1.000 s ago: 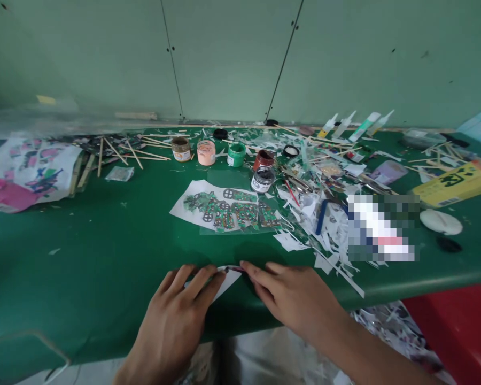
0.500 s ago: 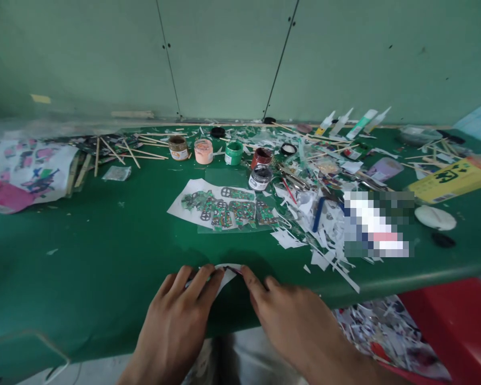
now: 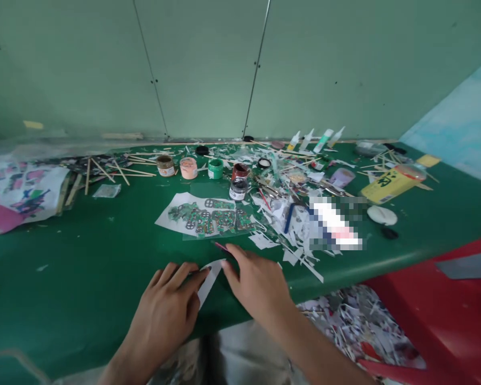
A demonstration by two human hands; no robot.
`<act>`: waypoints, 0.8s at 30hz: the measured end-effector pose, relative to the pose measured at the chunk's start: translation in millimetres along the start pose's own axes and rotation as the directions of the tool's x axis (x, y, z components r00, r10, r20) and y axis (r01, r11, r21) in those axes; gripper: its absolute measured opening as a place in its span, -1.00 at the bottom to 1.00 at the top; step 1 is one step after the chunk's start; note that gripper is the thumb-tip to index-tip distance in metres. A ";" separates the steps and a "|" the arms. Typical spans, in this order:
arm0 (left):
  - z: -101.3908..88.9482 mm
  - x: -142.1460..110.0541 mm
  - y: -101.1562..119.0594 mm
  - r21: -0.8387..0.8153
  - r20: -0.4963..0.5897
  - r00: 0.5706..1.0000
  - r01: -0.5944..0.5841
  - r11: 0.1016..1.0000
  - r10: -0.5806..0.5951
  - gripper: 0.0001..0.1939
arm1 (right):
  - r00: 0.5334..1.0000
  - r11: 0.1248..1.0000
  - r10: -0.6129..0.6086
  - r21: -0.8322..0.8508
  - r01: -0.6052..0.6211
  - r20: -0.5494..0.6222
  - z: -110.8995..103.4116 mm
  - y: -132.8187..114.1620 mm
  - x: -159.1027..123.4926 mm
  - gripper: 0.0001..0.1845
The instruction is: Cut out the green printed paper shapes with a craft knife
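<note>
My left hand is closed at the near edge of the table, fingertips pinching and pressing on a piece of white paper. A small dark piece shows at its fingertips, too little of it to name. My right hand is to the right of it, with a thin pink strip sticking out past the index finger. The right thumb is close to the paper's upper corner. Beyond the hands, a white sheet bears several green and brown patterned cut-outs under clear film.
Open paint jars stand behind the sheet. Paper scraps, sticks, tools and a blue-handled tool crowd the right side. A yellow container lies farther right. Below the table edge is a red bin holding scraps.
My right hand has lifted away from the left and moved up, carrying the pink strip off the paper. The left hand stays on the paper. The view has turned right.
</note>
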State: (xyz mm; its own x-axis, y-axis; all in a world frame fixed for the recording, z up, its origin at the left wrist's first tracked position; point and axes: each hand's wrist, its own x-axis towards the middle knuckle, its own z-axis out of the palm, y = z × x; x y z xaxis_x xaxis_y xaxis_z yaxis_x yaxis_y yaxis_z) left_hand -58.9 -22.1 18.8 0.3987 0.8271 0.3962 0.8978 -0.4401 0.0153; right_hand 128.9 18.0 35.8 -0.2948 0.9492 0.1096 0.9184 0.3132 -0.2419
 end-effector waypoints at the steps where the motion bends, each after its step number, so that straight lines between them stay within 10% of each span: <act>1: 0.2 0.8 -0.2 -0.005 -0.004 1.000 -0.001 1.000 0.001 -0.61 | 1.000 1.000 0.027 -0.013 -0.027 0.012 3.6 -4.8 4.2 -0.61; 11: 3.2 -1.4 -2.9 -0.015 0.000 0.994 -0.108 0.994 0.108 -0.64 | 0.999 0.998 -0.002 0.063 -0.001 0.044 9.3 4.9 13.7 -0.66; 24: 19.2 -4.0 39.2 -0.023 -0.154 0.981 0.111 0.994 -0.114 -0.69 | 0.979 0.982 -0.184 0.022 0.186 -0.091 19.0 19.3 -31.0 -0.49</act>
State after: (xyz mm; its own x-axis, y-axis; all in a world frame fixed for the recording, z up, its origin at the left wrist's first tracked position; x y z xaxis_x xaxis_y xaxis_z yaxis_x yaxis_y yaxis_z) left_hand -21.7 -36.0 0.2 0.2605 0.8079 0.5287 0.9322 -0.3530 0.0802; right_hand 150.8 -4.9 9.4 -0.4331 0.8689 0.2399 0.8412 0.4852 -0.2387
